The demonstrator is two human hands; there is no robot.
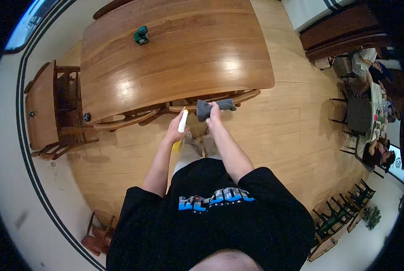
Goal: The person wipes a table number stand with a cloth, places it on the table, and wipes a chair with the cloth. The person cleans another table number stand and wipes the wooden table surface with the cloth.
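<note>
My left hand (173,132) is closed around a spray bottle (182,122) with a white trigger head; part of its yellow body shows below the hand. In my right hand (216,116) is a dark grey cloth (203,110), bunched up, with one end sticking out to the right. Both hands are in front of my body, just short of the near edge of a large brown wooden table (179,63). The cloth overlaps the top rail of a wooden chair (247,96) pushed in at that edge.
A small green box (141,36) stands on the table, and a small dark object (87,117) sits at its near left corner. Another wooden table (43,108) with chairs is by the left wall. Several people sit around a table (377,101) far right.
</note>
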